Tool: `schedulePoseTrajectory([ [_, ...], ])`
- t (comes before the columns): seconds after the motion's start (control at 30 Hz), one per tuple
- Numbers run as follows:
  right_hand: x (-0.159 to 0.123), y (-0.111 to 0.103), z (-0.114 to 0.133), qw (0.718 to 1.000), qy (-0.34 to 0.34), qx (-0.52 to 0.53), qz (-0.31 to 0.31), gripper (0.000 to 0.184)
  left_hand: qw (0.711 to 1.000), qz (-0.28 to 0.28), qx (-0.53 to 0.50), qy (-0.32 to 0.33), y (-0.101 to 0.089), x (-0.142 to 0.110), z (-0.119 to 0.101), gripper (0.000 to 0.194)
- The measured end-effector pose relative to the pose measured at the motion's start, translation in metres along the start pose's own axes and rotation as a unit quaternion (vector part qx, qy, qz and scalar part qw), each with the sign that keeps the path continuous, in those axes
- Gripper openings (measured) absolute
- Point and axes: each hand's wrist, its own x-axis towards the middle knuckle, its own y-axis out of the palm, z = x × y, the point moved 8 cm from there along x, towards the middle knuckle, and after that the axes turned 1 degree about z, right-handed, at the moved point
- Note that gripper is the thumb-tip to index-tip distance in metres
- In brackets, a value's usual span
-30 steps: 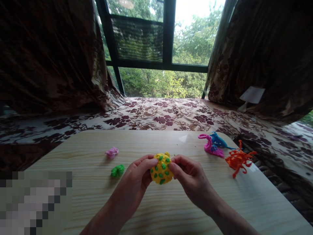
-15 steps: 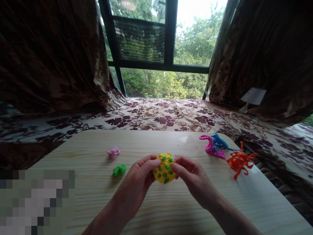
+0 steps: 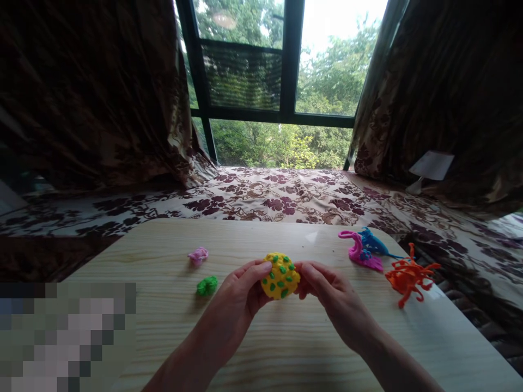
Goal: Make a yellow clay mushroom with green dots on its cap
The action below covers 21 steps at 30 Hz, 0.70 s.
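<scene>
Left hand (image 3: 242, 289): pinching the yellow piece (image 3: 281, 276) by its left edge, thumb on top, apparently to steady it.
Right hand (image 3: 333, 288): fingers bunched at its right edge; gripping or just touching, cannot tell!
Yellow piece: right between the hands, green-dotted face up, likely for viewing.
Green lump (image 3: 207, 286): left of the yellow piece, perhaps leaving room.

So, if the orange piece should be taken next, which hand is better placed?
Probably the right hand: it is nearer the orange piece, while the left hand has its thumb over the yellow piece.
</scene>
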Motion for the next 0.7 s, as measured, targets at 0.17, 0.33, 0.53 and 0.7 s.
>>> schedulePoseTrajectory([
  [0.17, 0.000, -0.003, 0.000, 1.000, 0.008, 0.015, -0.015, 0.020, 1.000, 0.019, 0.001, 0.000, 0.003, -0.001, -0.001, 0.020],
  [0.33, -0.002, -0.002, -0.002, 1.000, 0.021, 0.007, -0.006, 0.021, 0.998, 0.024, 0.059, -0.013, 0.002, -0.003, 0.002, 0.019],
  [0.53, -0.001, -0.004, 0.002, 1.000, 0.011, -0.007, -0.025, 0.018, 0.999, -0.016, 0.040, 0.001, -0.008, 0.000, 0.000, 0.014],
  [0.7, -0.002, 0.001, 0.006, 1.000, 0.002, -0.002, -0.010, 0.015, 0.995, 0.000, 0.096, 0.001, -0.002, -0.003, -0.002, 0.018],
])
